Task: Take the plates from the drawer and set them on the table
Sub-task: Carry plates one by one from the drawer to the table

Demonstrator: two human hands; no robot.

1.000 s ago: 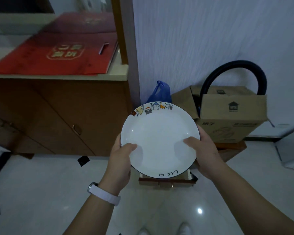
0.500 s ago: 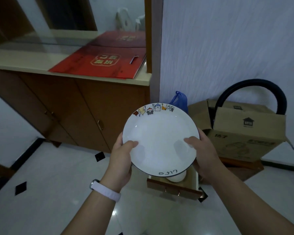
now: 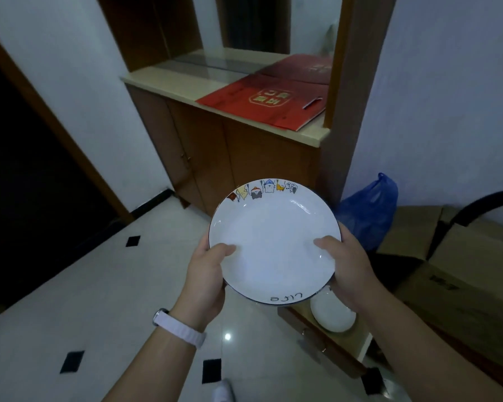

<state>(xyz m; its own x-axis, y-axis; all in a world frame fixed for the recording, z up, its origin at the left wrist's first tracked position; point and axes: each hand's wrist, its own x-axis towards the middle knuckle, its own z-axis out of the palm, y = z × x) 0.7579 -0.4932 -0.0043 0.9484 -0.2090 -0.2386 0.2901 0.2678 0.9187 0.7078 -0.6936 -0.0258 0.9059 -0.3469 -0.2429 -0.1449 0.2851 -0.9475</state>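
A white plate (image 3: 273,242) with small cartoon figures along its far rim and black lettering on its near rim is held level in front of me. My left hand (image 3: 206,274) grips its left edge, thumb on top, and my right hand (image 3: 346,265) grips its right edge the same way. Below the plate, low on the floor, an open wooden drawer (image 3: 317,335) shows another white dish (image 3: 333,314) inside. No table is in view.
A wooden cabinet (image 3: 230,158) with a pale counter stands ahead, a red paper bag (image 3: 267,104) lying on it. A blue plastic bag (image 3: 366,210) and cardboard boxes (image 3: 462,271) sit at the right wall. A dark doorway (image 3: 26,184) opens at the left. The floor is glossy white tile.
The view has swung left: the cabinet, boxes and drawer slid to the right and a dark doorway came into view. Both hands keep the same hold on the plate.
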